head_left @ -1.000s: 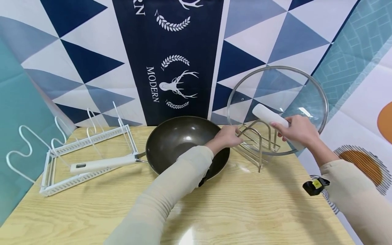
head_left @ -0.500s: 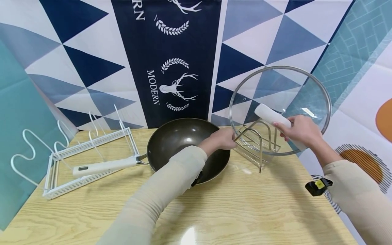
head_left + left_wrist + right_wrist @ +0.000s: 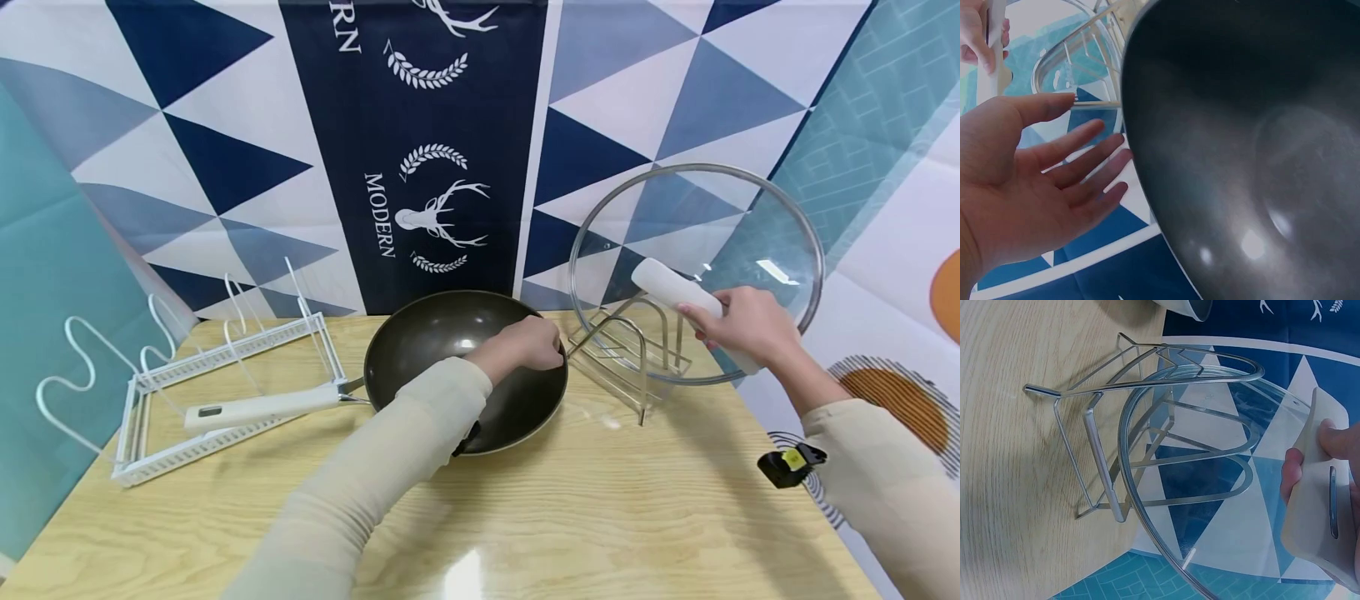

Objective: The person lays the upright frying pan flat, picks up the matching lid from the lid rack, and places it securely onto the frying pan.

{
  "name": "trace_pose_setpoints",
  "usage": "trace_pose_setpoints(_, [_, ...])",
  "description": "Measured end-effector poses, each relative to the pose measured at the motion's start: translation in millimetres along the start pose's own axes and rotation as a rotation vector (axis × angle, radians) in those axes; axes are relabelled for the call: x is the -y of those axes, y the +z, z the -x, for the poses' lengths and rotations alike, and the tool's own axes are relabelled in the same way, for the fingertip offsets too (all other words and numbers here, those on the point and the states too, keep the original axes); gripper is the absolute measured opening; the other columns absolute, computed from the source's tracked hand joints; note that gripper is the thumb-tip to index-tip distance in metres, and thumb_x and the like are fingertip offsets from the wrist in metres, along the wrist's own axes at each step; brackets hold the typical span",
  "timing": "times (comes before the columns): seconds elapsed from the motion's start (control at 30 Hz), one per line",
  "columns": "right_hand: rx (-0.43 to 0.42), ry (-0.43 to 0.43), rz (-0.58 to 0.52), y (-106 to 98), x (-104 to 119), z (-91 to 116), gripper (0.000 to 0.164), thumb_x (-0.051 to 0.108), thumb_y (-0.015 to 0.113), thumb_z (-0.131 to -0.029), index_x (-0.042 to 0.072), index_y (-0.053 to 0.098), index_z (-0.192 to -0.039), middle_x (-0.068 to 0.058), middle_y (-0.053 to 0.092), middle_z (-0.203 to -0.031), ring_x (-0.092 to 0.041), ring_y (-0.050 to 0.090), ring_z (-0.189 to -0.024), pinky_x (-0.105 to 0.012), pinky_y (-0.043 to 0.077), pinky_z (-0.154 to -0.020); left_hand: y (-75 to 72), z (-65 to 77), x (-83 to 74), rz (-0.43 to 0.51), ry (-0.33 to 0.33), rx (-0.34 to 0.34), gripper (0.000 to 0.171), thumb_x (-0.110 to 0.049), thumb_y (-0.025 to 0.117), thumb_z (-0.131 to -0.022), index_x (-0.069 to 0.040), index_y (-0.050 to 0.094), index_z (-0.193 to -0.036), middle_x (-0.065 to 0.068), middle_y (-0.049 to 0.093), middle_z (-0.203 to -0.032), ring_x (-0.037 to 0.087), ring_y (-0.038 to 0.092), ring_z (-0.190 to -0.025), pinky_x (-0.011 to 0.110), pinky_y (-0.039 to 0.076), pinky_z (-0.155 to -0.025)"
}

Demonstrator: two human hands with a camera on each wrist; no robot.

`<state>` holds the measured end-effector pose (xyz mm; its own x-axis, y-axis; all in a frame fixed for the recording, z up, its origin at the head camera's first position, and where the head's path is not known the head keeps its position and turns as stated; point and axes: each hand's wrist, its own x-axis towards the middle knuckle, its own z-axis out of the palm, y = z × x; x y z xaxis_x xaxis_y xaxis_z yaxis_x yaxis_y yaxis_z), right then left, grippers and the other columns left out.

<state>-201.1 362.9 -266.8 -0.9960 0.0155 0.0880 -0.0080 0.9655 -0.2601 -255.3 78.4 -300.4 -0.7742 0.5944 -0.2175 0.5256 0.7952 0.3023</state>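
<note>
My right hand [image 3: 753,325] grips the white handle [image 3: 667,285] of a big round glass lid [image 3: 720,225] with a metal rim. The lid stands upright, its lower edge among the loops of a metal wire rack [image 3: 1102,462]. The left hand [image 3: 525,343] is over the right side of a dark wok [image 3: 420,342]. In the left wrist view, that hand's fingers [image 3: 1094,169] are spread and relaxed, holding nothing, with the fingertips close by the wok's rim. The wok's white handle [image 3: 262,408] points left.
A white rack [image 3: 172,457] with wavy wire dividers stands at the left of the wooden table [image 3: 600,517], partly behind the wok's handle. A patterned wall covering [image 3: 442,108] rises along the back edge. Teal and white coverings flank the two sides.
My left hand has let go of the wire rack and drawn back left over the wok. The right hand keeps its grip on the lid's handle, and the lid has barely shifted.
</note>
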Motion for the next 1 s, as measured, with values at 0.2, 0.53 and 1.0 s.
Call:
trace_pose_setpoints(0.2, [-0.001,0.0,0.014,-2.0,1.2,-0.1,0.066,0.062,0.043,-0.093,-0.001,0.065,-0.094,-0.005,0.069,-0.062,-0.017,0.057,-0.049,-0.033,0.042,-0.044,-1.3,5.2,7.3,0.015,0.011,0.011,0.042,-0.016,0.053,-0.086,-0.018,0.033,-0.05,-0.007,0.024,-0.05,0.009,0.022,-0.051,0.022,0.021,-0.047])
trace_pose_setpoints(0.53, [-0.005,0.02,0.029,-0.2,2.3,3.6,0.069,0.064,0.044,-0.092,-0.002,0.064,-0.101,-0.005,0.07,-0.064,-0.017,0.056,-0.049,-0.034,0.041,-0.043,-0.9,20.3,16.7,-0.018,-0.039,0.011,0.021,-0.022,0.055,-0.09,-0.018,0.057,-0.07,-0.007,0.054,-0.074,0.009,0.047,-0.069,0.024,0.039,-0.058])
trace_pose_setpoints(1.0, [-0.072,-0.008,0.052,2.1,0.9,11.4,0.062,0.06,0.047,-0.092,0.001,0.065,-0.089,-0.002,0.065,-0.059,-0.018,0.05,-0.047,-0.033,0.036,-0.042,-5.9,37.4,37.5,-0.011,-0.075,-0.017,0.02,-0.027,0.057,-0.092,-0.016,0.07,-0.103,-0.003,0.069,-0.108,0.012,0.061,-0.092,0.031,0.052,-0.083])
